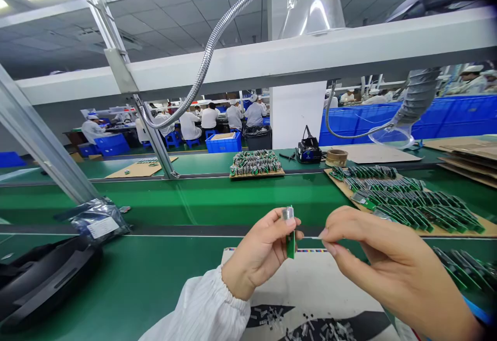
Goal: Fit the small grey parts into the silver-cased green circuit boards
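In the middle of the head view, my left hand [259,254] is closed round a small green circuit board [291,247], held upright. A shiny silver or clear part sits at the board's top end, under my thumb. To the right, my right hand [392,258] pinches a small thin pale strip [317,237] between thumb and forefinger, a short way from the board. Below both hands lies a whitish cardboard sheet [310,284] with dark printed shapes. Many small clear strips [328,329] are scattered over its near part.
Rows of circuit boards lie on a cardboard tray [488,227] at right, and another batch [256,162] is across the green belt [186,201]. A plastic bag [101,222] and a black object [50,284] are at left. A metal post [155,149] rises near the belt.
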The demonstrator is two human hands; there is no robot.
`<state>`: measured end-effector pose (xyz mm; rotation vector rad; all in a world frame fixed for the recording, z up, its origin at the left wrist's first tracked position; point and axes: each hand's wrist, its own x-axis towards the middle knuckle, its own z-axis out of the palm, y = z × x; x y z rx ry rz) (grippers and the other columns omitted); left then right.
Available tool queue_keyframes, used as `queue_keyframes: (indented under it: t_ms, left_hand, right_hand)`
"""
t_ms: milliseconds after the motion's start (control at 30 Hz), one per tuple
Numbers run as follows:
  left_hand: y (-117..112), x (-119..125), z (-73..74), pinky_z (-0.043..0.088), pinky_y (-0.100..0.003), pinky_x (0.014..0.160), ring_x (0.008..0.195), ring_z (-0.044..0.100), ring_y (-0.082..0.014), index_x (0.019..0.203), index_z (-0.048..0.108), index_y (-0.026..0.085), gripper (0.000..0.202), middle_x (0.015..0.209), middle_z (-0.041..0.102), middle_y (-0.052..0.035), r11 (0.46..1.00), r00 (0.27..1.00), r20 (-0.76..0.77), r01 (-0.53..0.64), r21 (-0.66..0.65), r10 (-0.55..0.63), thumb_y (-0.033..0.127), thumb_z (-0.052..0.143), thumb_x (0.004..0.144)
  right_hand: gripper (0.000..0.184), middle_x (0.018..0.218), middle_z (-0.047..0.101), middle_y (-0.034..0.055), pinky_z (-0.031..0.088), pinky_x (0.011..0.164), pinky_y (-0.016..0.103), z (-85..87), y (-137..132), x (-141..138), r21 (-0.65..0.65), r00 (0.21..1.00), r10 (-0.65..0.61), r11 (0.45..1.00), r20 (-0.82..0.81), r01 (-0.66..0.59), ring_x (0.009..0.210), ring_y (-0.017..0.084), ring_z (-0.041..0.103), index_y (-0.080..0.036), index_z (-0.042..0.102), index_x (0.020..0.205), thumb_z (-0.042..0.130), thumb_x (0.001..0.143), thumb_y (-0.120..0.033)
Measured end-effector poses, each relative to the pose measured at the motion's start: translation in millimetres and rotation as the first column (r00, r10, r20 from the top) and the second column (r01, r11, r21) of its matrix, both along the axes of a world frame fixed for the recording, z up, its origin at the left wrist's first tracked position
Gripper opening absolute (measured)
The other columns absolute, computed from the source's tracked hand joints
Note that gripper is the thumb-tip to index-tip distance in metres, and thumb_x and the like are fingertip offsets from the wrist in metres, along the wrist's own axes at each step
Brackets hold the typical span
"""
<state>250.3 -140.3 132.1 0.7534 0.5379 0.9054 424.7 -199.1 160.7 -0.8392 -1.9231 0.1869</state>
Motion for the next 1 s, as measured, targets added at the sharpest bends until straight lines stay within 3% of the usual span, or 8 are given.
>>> queue_keyframes:
  t_ms: [100, 233, 433, 633, 833, 1000]
  left_hand:
    - [3, 2, -10.4, 0.046, -0.018, 0.053, 0.063, 0.061, -0.0090, 0.086, 0.056, 0.016, 0.038, 0.077, 0.061, 0.0012, 1.000, 0.999, -0.048, -0.001, 0.005, 0.002, 0.023, 0.086, 0.062]
    - [-2, -2, -7.8, 0.049, -0.022, 0.058, 0.071, 0.065, -0.0142, 0.091, 0.061, 0.013, 0.043, 0.086, 0.063, -0.0047, 0.993, 0.995, -0.078, 0.063, 0.097, -0.055, 0.026, 0.087, 0.060]
    - [-16, -5, 4.8, 0.049, -0.025, 0.069, 0.073, 0.064, -0.0139, 0.099, 0.066, 0.008, 0.031, 0.086, 0.066, -0.0099, 0.981, 0.989, -0.080, 0.137, 0.134, -0.127, 0.032, 0.071, 0.080]
    - [-27, -7, 5.3, 0.048, -0.028, 0.074, 0.076, 0.064, -0.0155, 0.084, 0.063, 0.013, 0.025, 0.082, 0.069, -0.0066, 0.961, 0.990, -0.141, 0.038, 0.275, 0.001, 0.027, 0.079, 0.072]
    - [-33, -8, 6.8, 0.043, -0.018, 0.060, 0.065, 0.055, -0.0070, 0.080, 0.063, 0.015, 0.021, 0.079, 0.068, -0.0021, 0.952, 0.985, -0.166, 0.014, 0.307, 0.039, 0.022, 0.080, 0.070]
    - [-36, -10, 8.5, 0.045, -0.019, 0.060, 0.070, 0.058, -0.0093, 0.083, 0.065, 0.016, 0.021, 0.084, 0.069, -0.0038, 0.946, 0.981, -0.190, 0.022, 0.323, 0.043, 0.020, 0.080, 0.069]
  right_hand:
    - [0.017, 0.083, 0.060, -0.0010, 0.047, 0.060, 0.023, -1.0, -2, 5, 0.009, 0.999, -0.039, 0.999, 0.019, 0.039, 0.072, 0.014, 0.059, -0.026, 0.057, 0.092, 0.051, 0.087, -0.010]
    - [0.017, 0.084, 0.060, -0.0004, 0.047, 0.060, 0.024, -1.5, -1, 9, 0.003, 0.998, -0.062, 0.998, 0.022, 0.062, 0.073, 0.015, 0.059, -0.027, 0.057, 0.093, 0.051, 0.088, -0.012]
    - [0.016, 0.087, 0.059, -0.0010, 0.045, 0.064, 0.023, -3.9, 5, 3, 0.010, 0.996, -0.089, 0.996, 0.020, 0.088, 0.078, 0.013, 0.057, -0.025, 0.056, 0.091, 0.050, 0.089, -0.010]
    - [0.015, 0.086, 0.059, 0.0013, 0.046, 0.061, 0.025, -4.2, 1, -2, 0.090, 0.995, -0.091, 0.992, 0.041, 0.087, 0.076, 0.015, 0.058, -0.023, 0.057, 0.093, 0.051, 0.091, -0.010]
    - [0.023, 0.090, 0.060, 0.0034, 0.049, 0.070, 0.031, -6.1, -7, -8, 0.223, 0.996, -0.079, 0.973, 0.046, 0.067, 0.079, 0.017, 0.057, -0.021, 0.057, 0.102, 0.051, 0.089, -0.003]
    - [0.022, 0.083, 0.063, 0.0012, 0.051, 0.064, 0.029, -10.1, -9, -12, 0.152, 0.995, -0.103, 0.983, -0.006, 0.102, 0.077, 0.017, 0.059, -0.025, 0.054, 0.098, 0.052, 0.088, -0.005]
